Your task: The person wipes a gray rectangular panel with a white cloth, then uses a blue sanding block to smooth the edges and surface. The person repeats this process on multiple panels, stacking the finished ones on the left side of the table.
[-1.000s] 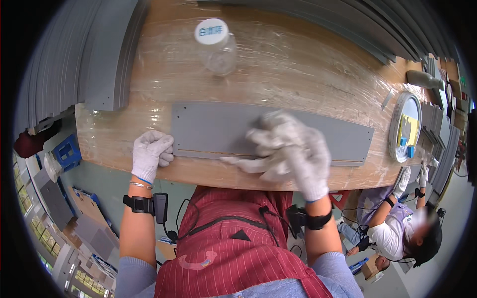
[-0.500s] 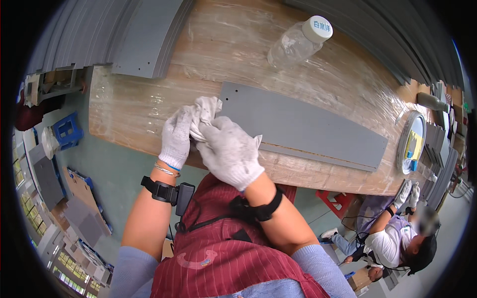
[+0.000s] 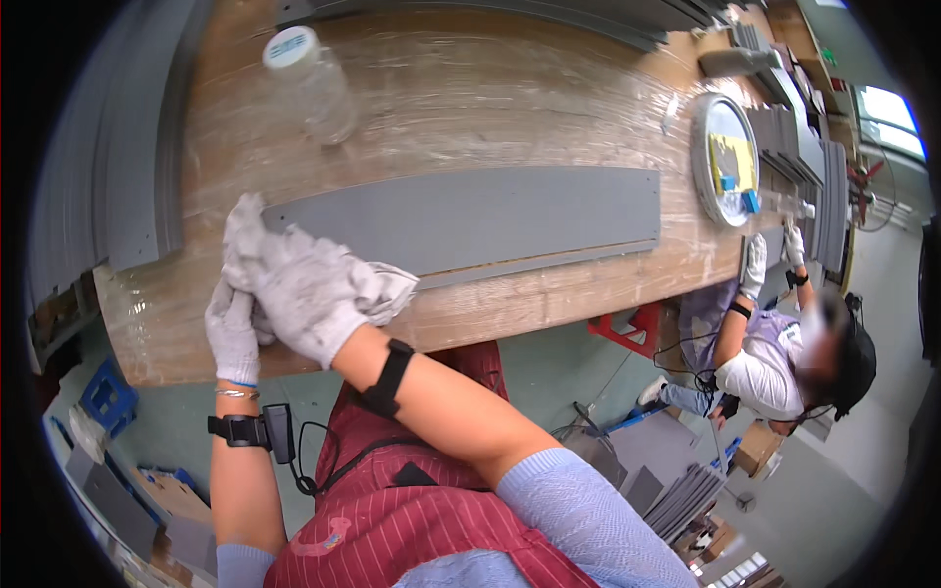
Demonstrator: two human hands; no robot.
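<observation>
A long grey board (image 3: 490,220) lies across the wrapped table, with small holes at its left end and a thin brownish groove along its near edge. My right hand (image 3: 312,299), in a soiled white knitted glove, is closed on a white cloth (image 3: 390,290) at the board's left end. Part of the cloth sticks out to the right of the hand, over the near edge. My left hand (image 3: 233,333), gloved too, is just left of the right hand, by the board's end. Its fingers are mostly covered by the right hand and cloth, so their grip does not show.
A clear bottle (image 3: 319,93) with a white lid stands beyond the board. Grey panels (image 3: 142,176) are stacked at the left. Right of the board lies a round white lid (image 3: 702,167) holding yellow and blue pieces. A co-worker (image 3: 774,363) with gloved hands is at the right.
My view has swung, so the table's contents appear shifted left. My right hand has moved onto the board's left end with the cloth, now reaching across in front of my left hand.
</observation>
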